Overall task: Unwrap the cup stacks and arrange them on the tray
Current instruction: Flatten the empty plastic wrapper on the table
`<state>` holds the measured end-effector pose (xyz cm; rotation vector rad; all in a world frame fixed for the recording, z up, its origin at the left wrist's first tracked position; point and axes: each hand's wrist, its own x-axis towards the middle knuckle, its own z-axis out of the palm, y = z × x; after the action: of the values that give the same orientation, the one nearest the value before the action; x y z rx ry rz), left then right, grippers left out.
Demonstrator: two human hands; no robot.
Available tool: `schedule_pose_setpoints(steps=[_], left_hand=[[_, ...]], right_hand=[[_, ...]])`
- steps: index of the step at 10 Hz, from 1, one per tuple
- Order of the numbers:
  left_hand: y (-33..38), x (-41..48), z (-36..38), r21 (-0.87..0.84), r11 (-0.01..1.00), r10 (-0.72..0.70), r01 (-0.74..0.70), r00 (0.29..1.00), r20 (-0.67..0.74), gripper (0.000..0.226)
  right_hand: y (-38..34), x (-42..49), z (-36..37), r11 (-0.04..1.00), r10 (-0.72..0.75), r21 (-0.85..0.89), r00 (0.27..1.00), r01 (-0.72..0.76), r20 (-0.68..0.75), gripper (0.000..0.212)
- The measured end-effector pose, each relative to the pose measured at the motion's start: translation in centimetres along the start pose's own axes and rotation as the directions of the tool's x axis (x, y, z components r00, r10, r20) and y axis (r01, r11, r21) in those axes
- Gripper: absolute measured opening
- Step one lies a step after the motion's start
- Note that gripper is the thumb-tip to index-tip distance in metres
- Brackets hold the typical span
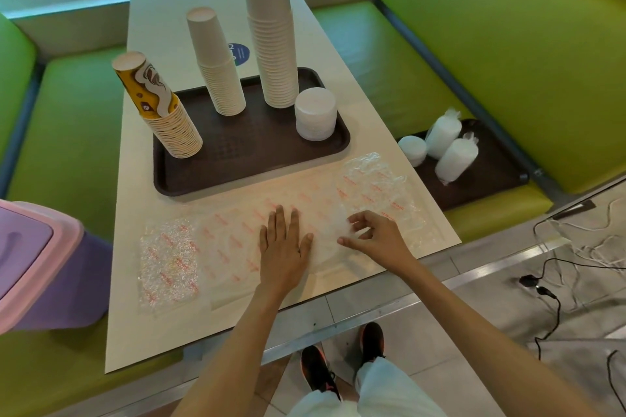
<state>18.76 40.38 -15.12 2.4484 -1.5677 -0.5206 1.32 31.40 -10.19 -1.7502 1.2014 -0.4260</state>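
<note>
A brown tray (pixel 244 159) on the table carries a yellow patterned cup stack (pixel 159 108), a medium white cup stack (pixel 216 64), a tall white cup stack (pixel 272 27) and a short pile of white lids (pixel 315 113). In front of the tray lies an empty clear plastic wrapper (pixel 237 234) with red print, spread flat. My left hand (pixel 283 247) presses flat on the wrapper with straight fingers. My right hand (pixel 371 235) is beside it, fingers curled and pinching the wrapper's crumpled right part (pixel 376 186).
A second brown tray (pixel 491 179) on the green bench to the right holds two wrapped lid stacks (pixel 450 145) and a loose lid pile (pixel 412 149). A pink and purple bin (pixel 37 264) stands at the left. Cables (pixel 548 298) lie on the floor at right.
</note>
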Motion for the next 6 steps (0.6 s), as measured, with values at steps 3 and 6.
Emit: schedule_pose_setpoints(steps=[3,6], left_hand=[[0.0,0.0,0.0,0.012,1.0,0.002,-0.003,1.0,0.005,0.087],[0.1,-0.2,-0.4,0.022,1.0,0.001,-0.001,1.0,0.026,0.073]], right_hand=[[-0.4,0.1,0.7,0.989,-0.022,-0.149,0.991,0.002,-0.132,0.037],[-0.6,0.0,1.8,0.99,-0.03,-0.141,0.98,0.002,-0.196,0.024]])
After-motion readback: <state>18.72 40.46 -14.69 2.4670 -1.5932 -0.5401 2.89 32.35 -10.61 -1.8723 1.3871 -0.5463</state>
